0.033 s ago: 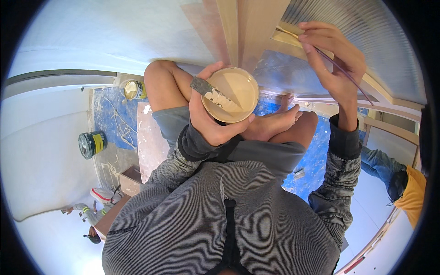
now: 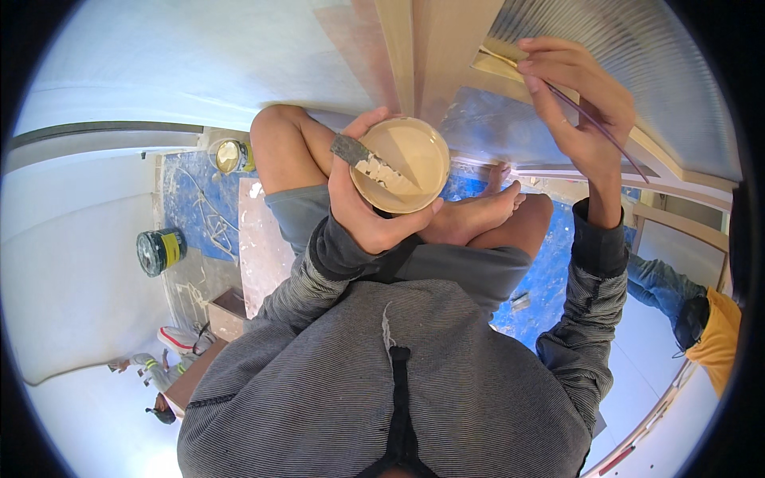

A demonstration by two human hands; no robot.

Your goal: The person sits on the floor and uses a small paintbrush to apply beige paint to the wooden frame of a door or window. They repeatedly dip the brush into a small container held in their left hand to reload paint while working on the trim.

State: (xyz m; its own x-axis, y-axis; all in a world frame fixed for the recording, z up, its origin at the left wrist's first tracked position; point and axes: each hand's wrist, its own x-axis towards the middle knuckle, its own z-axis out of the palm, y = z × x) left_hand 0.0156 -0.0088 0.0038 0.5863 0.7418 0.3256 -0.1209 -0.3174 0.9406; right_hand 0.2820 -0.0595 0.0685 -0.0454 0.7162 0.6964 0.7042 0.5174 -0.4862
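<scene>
My left hand (image 2: 360, 217) is wrapped around a round can (image 2: 439, 142) of beige paint (image 2: 398, 142), held tilted above my lap. A flat, paint-caked stick (image 2: 368, 162) leans in the can, its dark end jutting over the rim by my fingers. Between the fingertips of my right hand (image 2: 580, 99) is a thin paintbrush (image 2: 596, 123) with a dark purplish handle. The brush's bristle end is at the upper left of that hand, at the beige wooden frame (image 2: 446, 48) beside a ribbed translucent panel (image 2: 629, 48); whether it touches is hard to tell.
Paint-spotted blue sheeting (image 2: 187, 199) covers part of the floor. An open paint tin (image 2: 229, 156) and a dark bucket (image 2: 159, 250) stand to the left, near a brown box (image 2: 229, 312). One person in yellow (image 2: 717, 338) is at the right, another person (image 2: 163, 370) at the lower left.
</scene>
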